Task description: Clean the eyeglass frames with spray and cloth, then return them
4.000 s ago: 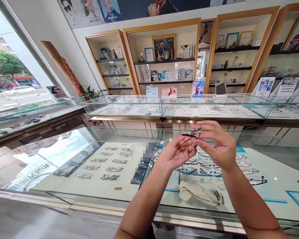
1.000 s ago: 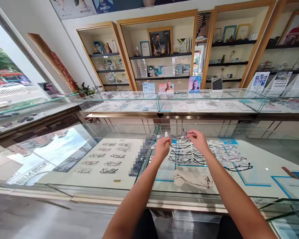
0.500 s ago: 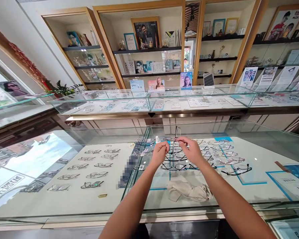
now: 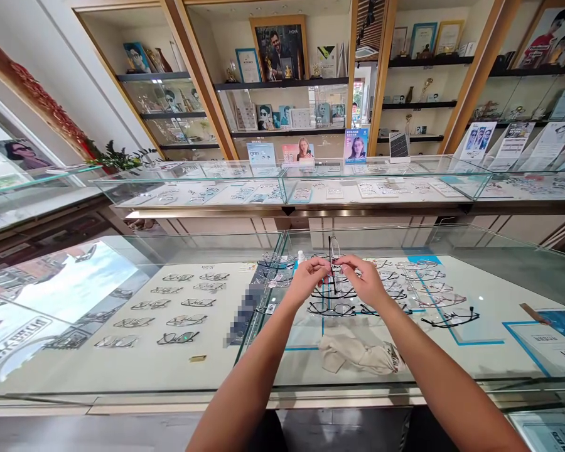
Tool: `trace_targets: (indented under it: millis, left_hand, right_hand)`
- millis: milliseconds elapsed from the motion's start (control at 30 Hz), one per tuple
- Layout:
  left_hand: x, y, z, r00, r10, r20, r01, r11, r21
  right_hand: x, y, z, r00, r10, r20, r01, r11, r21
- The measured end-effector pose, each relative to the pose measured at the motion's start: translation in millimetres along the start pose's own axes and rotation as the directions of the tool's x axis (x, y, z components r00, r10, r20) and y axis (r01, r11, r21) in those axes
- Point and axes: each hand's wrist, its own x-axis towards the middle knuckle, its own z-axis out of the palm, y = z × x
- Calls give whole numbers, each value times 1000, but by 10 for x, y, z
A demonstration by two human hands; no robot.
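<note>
Both hands meet above the glass counter. My left hand and my right hand pinch a thin dark pair of glasses, which stands upright between them. A small white bottle shows just beyond my left hand; whether the hand touches it is unclear. Under the hands lie rows of spectacle frames on the glass. A crumpled beige cloth rests nearer to me.
More frames lie in the display case at left. A black pair sits to the right, with a blue-edged card beyond it. A second glass counter and wooden wall shelves stand behind.
The glasses went from lying flat between my hands to standing upright. My hands drew closer together over the frames, and the camera shifted slightly.
</note>
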Motion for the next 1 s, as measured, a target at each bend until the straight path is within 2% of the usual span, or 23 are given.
trace_targets:
  millis: [233,400,500,600,800,1000]
  left_hand:
    - [22,-27,-6,999,20,35,-20,1000,-7]
    - [20,-27,-1,998,63,20,-63,998,3]
    - [14,-4,-7,996,77,35,-78,997,17]
    - [4,22,-9,995,83,55,-84,996,33]
    - [-6,43,-5,995,78,56,-80,996,41]
    - [-8,34,-14,995,43,85,-44,999,5]
  right_hand:
    - [-8,-4,23,1000,-6,17,6,1000,8]
    - [-3,-8,86,998,48,-31,-43,988,150]
    - [19,-11,115,987,156,-23,-140,934,329]
    - [47,1,110,963,266,38,-254,854,454]
    - [86,47,76,924,358,131,-375,791,484]
    - [89,28,86,907,380,184,-414,718,559]
